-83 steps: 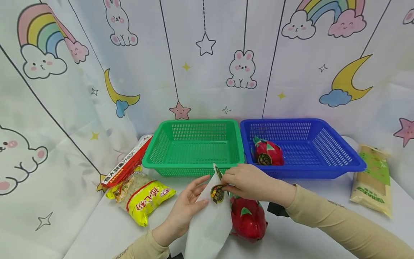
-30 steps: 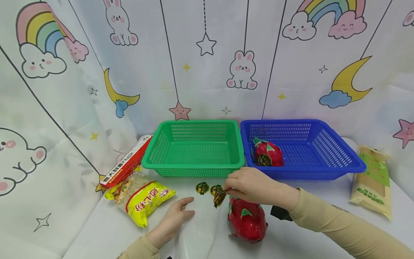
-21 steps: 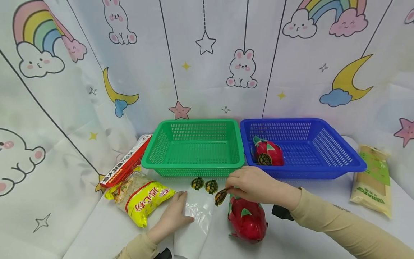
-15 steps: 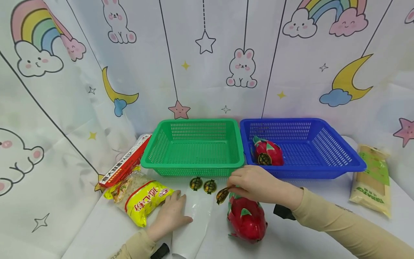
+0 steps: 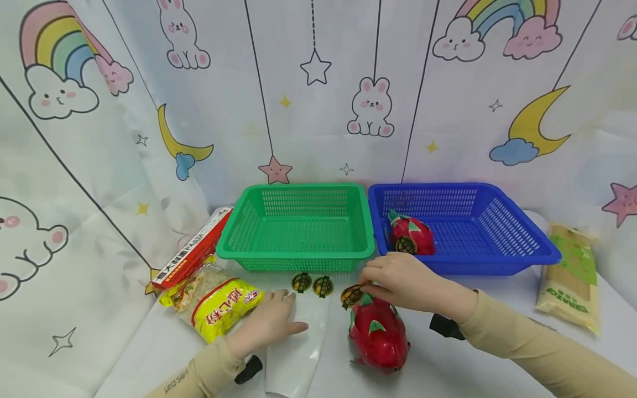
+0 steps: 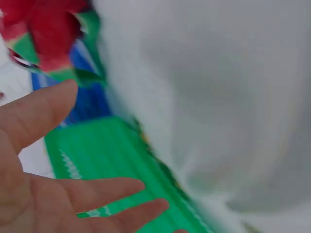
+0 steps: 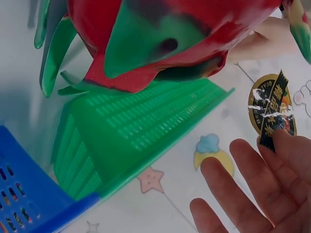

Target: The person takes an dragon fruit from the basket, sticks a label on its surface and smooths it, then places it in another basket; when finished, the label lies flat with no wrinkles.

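My right hand [image 5: 405, 282] pinches a round black-and-gold sticker [image 5: 351, 296] between thumb and index finger. In the right wrist view the same sticker [image 7: 269, 104] shows its lettering. Just below that hand lies a red dragon fruit [image 5: 380, 340] with green scales, and the sticker hovers by its stem end. My left hand [image 5: 271, 320] lies on the white sticker sheet [image 5: 293, 365], fingers loosely extended. At the sheet's far end, two more stickers [image 5: 312, 284] sit side by side. The left wrist view shows spread fingers near the blurred pale sheet [image 6: 228, 87].
A green basket [image 5: 298, 264] and a blue basket [image 5: 468, 266] stand at the back. Another dragon fruit [image 5: 415, 235] with a sticker lies in the blue one. To the left are a yellow noodle bag [image 5: 219, 307] and a red pasta box [image 5: 191, 249]; a beige packet [image 5: 569, 282] lies right.
The sheet, lifted earlier between both hands, now lies flat under my left hand. One sticker has come off it in my right hand, which has moved slightly right, by the dragon fruit.
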A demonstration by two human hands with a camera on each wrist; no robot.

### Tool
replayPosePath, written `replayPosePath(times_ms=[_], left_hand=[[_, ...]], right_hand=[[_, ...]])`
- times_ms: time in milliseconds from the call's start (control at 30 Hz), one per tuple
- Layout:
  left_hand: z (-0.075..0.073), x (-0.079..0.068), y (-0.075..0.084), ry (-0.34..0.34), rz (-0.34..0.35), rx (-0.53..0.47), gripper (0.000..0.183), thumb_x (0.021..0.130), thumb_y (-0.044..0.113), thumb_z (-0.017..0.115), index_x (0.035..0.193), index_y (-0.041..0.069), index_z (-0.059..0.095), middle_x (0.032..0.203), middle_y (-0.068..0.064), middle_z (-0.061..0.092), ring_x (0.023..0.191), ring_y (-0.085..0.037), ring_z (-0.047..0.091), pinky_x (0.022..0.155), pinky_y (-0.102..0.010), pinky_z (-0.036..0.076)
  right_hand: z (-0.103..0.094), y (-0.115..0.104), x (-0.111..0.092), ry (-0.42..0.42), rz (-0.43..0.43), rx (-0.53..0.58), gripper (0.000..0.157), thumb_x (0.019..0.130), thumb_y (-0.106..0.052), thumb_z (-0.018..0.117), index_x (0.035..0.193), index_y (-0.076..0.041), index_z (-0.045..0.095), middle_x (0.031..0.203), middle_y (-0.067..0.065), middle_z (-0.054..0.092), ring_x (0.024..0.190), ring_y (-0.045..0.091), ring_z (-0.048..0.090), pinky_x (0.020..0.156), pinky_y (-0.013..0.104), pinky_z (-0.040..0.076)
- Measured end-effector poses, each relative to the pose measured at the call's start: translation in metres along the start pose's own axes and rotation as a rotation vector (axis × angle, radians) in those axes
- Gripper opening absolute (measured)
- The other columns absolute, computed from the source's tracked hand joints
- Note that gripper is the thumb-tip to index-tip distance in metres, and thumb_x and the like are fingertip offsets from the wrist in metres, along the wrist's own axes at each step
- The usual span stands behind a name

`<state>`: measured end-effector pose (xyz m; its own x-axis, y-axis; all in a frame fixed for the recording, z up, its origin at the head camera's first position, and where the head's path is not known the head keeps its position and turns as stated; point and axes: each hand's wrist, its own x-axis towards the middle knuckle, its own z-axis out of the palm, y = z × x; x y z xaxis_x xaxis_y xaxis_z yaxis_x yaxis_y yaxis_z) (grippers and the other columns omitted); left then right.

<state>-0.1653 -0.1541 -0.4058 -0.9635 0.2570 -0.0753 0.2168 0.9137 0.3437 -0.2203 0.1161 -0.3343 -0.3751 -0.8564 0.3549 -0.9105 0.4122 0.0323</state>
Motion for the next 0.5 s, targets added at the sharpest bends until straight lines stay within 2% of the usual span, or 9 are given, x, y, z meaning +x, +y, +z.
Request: replayPosePath(times_ms=[100, 233, 367, 500], left_hand=[[-0.006, 0.001, 0.018, -0.066, 0.076, -0.124, 0.066, 0.082, 0.041, 0.066, 0.126, -0.006, 0.051, 0.127, -0.023, 0.049, 0.116, -0.043, 0.042, 0.092, -0.052, 0.042], [-0.007, 0.006, 0.044, -0.195, 0.154, -0.293, 0.064, 0.088, 0.046, 0.057, 0.132, 0.002, 0.046, 0.133, -0.017, 0.044, 0.121, -0.038, 0.041, 0.095, -0.049, 0.040], [-0.001, 0.014, 0.067, -0.302, 0.165, -0.340, 0.072, 0.089, 0.052, 0.052, 0.137, 0.001, 0.038, 0.139, -0.015, 0.037, 0.124, -0.029, 0.043, 0.096, -0.041, 0.043], [0.009, 0.023, 0.081, -0.337, 0.193, -0.381, 0.076, 0.086, 0.051, 0.056, 0.142, 0.005, 0.032, 0.132, -0.015, 0.037, 0.118, -0.023, 0.046, 0.089, -0.033, 0.047]], right_hand=[[-0.001, 0.001, -0.003, 0.013, 0.005, -0.007, 0.008, 0.079, -0.022, 0.073, 0.084, -0.022, 0.066, 0.075, -0.014, 0.062, 0.065, 0.001, 0.051, 0.059, 0.015, 0.042], [-0.004, 0.002, -0.006, 0.052, -0.005, -0.015, 0.010, 0.077, -0.020, 0.074, 0.082, -0.021, 0.066, 0.074, -0.013, 0.062, 0.063, 0.000, 0.051, 0.058, 0.016, 0.042], [-0.007, 0.003, -0.008, 0.088, -0.017, -0.030, 0.011, 0.076, -0.019, 0.074, 0.082, -0.020, 0.065, 0.073, -0.013, 0.062, 0.062, 0.001, 0.052, 0.057, 0.017, 0.042], [-0.009, 0.005, -0.012, 0.105, -0.022, -0.052, 0.011, 0.076, -0.018, 0.074, 0.082, -0.019, 0.065, 0.073, -0.012, 0.062, 0.061, 0.001, 0.052, 0.056, 0.018, 0.042]])
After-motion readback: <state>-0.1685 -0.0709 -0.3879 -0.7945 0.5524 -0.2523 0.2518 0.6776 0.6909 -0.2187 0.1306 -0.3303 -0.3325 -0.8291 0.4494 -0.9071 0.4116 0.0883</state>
